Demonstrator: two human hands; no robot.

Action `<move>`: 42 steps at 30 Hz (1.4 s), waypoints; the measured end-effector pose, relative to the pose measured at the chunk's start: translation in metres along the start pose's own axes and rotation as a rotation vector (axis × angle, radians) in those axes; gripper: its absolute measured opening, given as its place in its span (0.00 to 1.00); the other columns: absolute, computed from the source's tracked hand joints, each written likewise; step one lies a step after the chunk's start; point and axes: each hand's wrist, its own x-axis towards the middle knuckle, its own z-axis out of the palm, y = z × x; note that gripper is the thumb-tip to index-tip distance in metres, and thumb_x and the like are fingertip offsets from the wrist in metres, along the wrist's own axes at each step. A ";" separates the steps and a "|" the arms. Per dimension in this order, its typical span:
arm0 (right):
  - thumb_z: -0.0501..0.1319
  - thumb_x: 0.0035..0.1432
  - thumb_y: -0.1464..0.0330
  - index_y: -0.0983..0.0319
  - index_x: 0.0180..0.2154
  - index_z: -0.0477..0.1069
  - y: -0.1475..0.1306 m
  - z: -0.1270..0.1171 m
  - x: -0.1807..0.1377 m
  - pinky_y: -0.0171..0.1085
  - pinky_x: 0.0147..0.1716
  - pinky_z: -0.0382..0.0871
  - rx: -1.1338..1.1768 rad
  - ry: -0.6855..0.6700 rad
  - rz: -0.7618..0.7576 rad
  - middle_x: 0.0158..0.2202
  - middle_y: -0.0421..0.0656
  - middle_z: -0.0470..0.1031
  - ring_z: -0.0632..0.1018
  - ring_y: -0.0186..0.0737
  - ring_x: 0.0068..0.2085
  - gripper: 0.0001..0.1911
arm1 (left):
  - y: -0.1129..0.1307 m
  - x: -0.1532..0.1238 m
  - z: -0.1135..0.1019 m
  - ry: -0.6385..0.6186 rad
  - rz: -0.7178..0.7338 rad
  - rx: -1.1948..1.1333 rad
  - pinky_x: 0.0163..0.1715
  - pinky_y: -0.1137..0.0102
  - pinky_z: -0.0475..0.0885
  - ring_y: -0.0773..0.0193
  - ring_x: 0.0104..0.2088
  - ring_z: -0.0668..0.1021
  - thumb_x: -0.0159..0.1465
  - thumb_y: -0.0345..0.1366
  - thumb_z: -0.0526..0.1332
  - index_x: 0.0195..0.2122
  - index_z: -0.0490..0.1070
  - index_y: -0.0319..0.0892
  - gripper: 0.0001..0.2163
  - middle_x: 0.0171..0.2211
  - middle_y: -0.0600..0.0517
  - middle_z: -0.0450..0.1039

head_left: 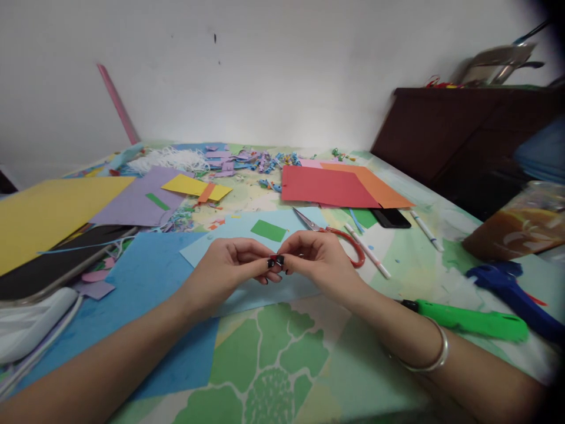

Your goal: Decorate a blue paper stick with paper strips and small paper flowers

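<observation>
My left hand and my right hand meet over a light blue sheet of paper. Both are closed in a pinch on a tiny red piece, which the fingertips mostly cover; I cannot make out its shape or material. Just beyond the fingers, a small green paper rectangle lies on the light blue sheet. Scissors with red handles rest beside my right hand, blades pointing away and partly hidden behind the fingers.
Left are blue paper, yellow paper, a dark tablet-like device and a white plastic object. Right are red paper, a phone, markers, a green-handled tool and a blue tool. Paper scraps lie behind.
</observation>
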 end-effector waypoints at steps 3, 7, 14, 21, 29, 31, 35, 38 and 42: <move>0.67 0.46 0.70 0.64 0.27 0.74 -0.001 0.001 0.000 0.34 0.29 0.69 0.184 -0.002 0.081 0.24 0.39 0.75 0.74 0.32 0.26 0.04 | 0.002 -0.001 0.001 0.035 0.061 0.033 0.27 0.74 0.72 0.65 0.27 0.79 0.55 0.35 0.67 0.30 0.77 0.41 0.04 0.26 0.51 0.80; 0.68 0.46 0.69 0.64 0.27 0.73 -0.002 0.004 -0.003 0.35 0.31 0.70 0.419 0.007 0.151 0.25 0.40 0.75 0.75 0.33 0.28 0.07 | 0.006 -0.003 0.004 0.100 0.122 0.066 0.28 0.74 0.73 0.66 0.26 0.79 0.54 0.35 0.68 0.29 0.78 0.41 0.04 0.24 0.53 0.79; 0.68 0.47 0.71 0.63 0.27 0.72 -0.003 0.008 -0.007 0.35 0.32 0.69 0.504 -0.019 0.138 0.24 0.40 0.75 0.76 0.32 0.28 0.06 | 0.006 -0.004 0.006 0.148 0.194 0.108 0.28 0.73 0.73 0.66 0.25 0.77 0.57 0.35 0.65 0.28 0.78 0.41 0.04 0.22 0.54 0.76; 0.67 0.48 0.71 0.64 0.28 0.71 -0.002 0.010 -0.007 0.34 0.30 0.69 0.487 -0.011 0.135 0.24 0.41 0.76 0.76 0.32 0.27 0.05 | 0.005 -0.004 0.007 0.140 0.182 0.092 0.29 0.75 0.72 0.68 0.25 0.77 0.58 0.34 0.65 0.27 0.76 0.41 0.04 0.23 0.54 0.77; 0.67 0.47 0.71 0.64 0.28 0.72 -0.003 0.009 -0.007 0.35 0.30 0.70 0.459 -0.008 0.152 0.25 0.40 0.76 0.77 0.33 0.28 0.05 | 0.006 -0.005 0.009 0.132 0.157 0.084 0.29 0.74 0.73 0.66 0.26 0.78 0.58 0.35 0.64 0.26 0.75 0.41 0.05 0.23 0.53 0.77; 0.67 0.47 0.71 0.64 0.28 0.72 -0.003 0.009 -0.006 0.34 0.30 0.70 0.433 -0.006 0.159 0.25 0.41 0.76 0.77 0.33 0.28 0.05 | 0.005 -0.005 0.008 0.131 0.154 0.087 0.29 0.74 0.73 0.66 0.26 0.78 0.58 0.34 0.64 0.26 0.75 0.41 0.05 0.23 0.54 0.76; 0.67 0.48 0.71 0.64 0.28 0.72 -0.002 0.010 -0.006 0.34 0.30 0.71 0.423 0.002 0.150 0.24 0.40 0.76 0.77 0.33 0.26 0.05 | 0.002 -0.003 0.007 0.117 0.163 0.061 0.29 0.74 0.73 0.67 0.26 0.78 0.58 0.34 0.64 0.26 0.75 0.41 0.05 0.23 0.54 0.77; 0.67 0.48 0.71 0.65 0.28 0.72 -0.001 0.009 -0.006 0.34 0.30 0.72 0.435 -0.003 0.150 0.24 0.41 0.76 0.77 0.32 0.26 0.04 | 0.002 -0.003 0.007 0.114 0.162 0.043 0.29 0.75 0.72 0.67 0.26 0.78 0.58 0.33 0.64 0.26 0.75 0.40 0.04 0.23 0.54 0.77; 0.67 0.49 0.71 0.64 0.28 0.73 -0.001 0.010 -0.006 0.34 0.30 0.71 0.443 -0.009 0.141 0.25 0.41 0.77 0.77 0.33 0.27 0.04 | 0.004 -0.004 0.008 0.120 0.150 0.032 0.29 0.74 0.72 0.67 0.25 0.77 0.57 0.33 0.65 0.26 0.75 0.40 0.05 0.22 0.54 0.76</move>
